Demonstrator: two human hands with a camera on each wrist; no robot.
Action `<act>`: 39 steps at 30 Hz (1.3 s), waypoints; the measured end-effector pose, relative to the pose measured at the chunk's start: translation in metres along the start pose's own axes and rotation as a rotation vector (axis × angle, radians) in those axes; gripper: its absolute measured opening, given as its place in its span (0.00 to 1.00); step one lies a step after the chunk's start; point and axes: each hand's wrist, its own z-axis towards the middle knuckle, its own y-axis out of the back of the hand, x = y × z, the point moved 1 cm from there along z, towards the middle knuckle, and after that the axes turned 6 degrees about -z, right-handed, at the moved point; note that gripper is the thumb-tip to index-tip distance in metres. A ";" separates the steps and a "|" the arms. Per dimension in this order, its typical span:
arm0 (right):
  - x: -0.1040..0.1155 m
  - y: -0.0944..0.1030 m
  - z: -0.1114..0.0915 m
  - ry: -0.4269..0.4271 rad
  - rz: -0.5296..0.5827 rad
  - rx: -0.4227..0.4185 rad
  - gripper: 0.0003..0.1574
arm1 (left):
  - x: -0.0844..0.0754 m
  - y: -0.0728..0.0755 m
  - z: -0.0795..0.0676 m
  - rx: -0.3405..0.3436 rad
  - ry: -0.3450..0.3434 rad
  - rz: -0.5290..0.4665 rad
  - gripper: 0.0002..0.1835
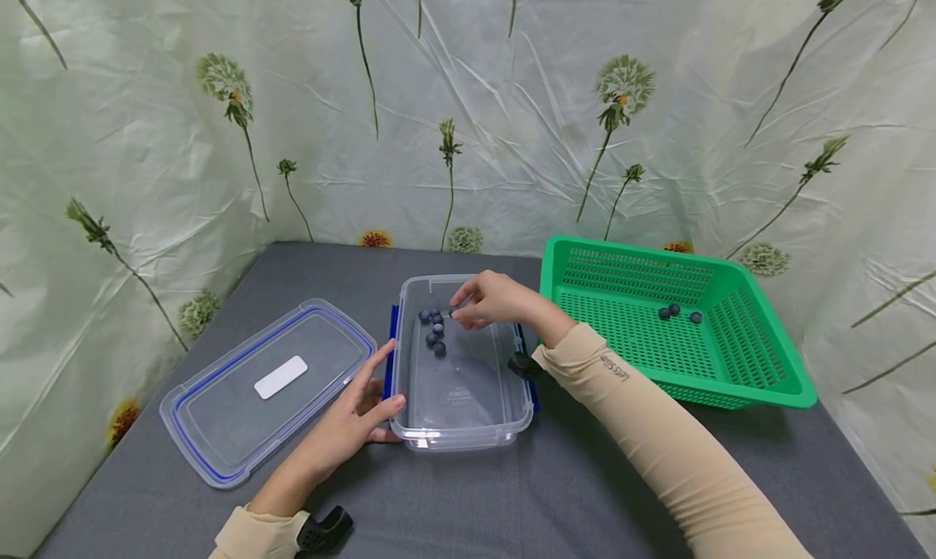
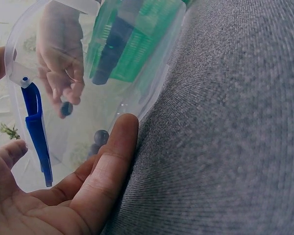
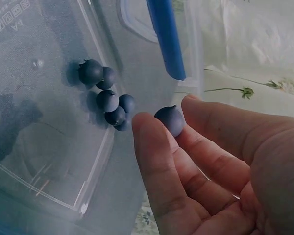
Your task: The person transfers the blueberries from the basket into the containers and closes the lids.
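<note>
The step in hand looks like setting one more berry into the clear container [image 1: 478, 368], which sits midway between the left and right edges of the table [image 1: 468, 502]. The right hand [image 1: 497, 299] pinches a single blueberry [image 3: 170, 121] lightly at the fingertips, held above the container floor and apart from the small cluster of berries [image 3: 108, 101] lying in it. That is a sound grip: just enough pressure to hold the round fruit, since a harder squeeze would probably bruise it or make it pop out sideways. Best to lower the fingertips close to the floor before letting go, beside the cluster rather than on top of it, because a berry dropped from height is likely to bounce or knock the others about. The left hand [image 1: 354, 413] rests with fingers extended against the side by the blue clasp [image 2: 36, 127], steadying the box; light pressure should do, as a hard push could slide it. The right forearm ought to clear the green basket [image 1: 629, 344] at the table's far right corner, where three blueberries [image 1: 664, 314] lie. The lid [image 1: 244, 421], near the table's left edge, is well placed, out of the right hand's way.
</note>
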 end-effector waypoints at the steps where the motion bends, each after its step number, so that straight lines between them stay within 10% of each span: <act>1: 0.000 -0.001 0.001 -0.007 -0.011 0.002 0.22 | 0.000 0.000 0.000 0.001 0.001 0.000 0.42; 39: 0.000 0.004 -0.002 -0.011 -0.004 0.039 0.24 | -0.002 0.000 -0.001 0.009 -0.002 -0.002 0.42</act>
